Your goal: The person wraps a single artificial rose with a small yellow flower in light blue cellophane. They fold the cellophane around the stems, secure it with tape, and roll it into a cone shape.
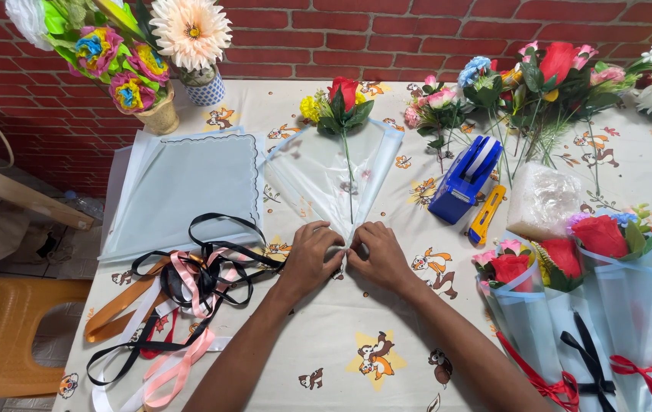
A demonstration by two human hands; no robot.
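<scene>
Right now both hands meet at the narrow bottom tip of a clear wrap cone (333,172) lying near the middle of the tabletop (341,336). Left hand (309,255) and right hand (381,255) each have the grip pressed together, pinching the gathered end of the film where the stem (349,179) comes out. The cone's wide mouth points toward the far edge, with a red rose (343,91) and yellow filler flowers at the top.

Handling, as a judgement: the film looks thin, light, slick and crinkly, so it probably springs open if the pinch loosens. The single stem is thin and likely bends easily; the bloom should not be squeezed. Best hold seems to be the gathered neck, where film and stem bunch together, not the loose sides.

Around it: a stack of pale blue sheets (188,187) toward the left edge, a tangle of black, pink, white and orange ribbons (181,294) at the near left, a blue tape dispenser (465,177) and a yellow cutter (486,215) right of the cone, a lump of clear film (543,200) beyond those. Loose flowers (524,84) lie along the far right edge. Finished wrapped roses (593,305) with red and black bows sit at the near right corner. Paper flowers in pots (131,69) stand at the far left corner.
</scene>
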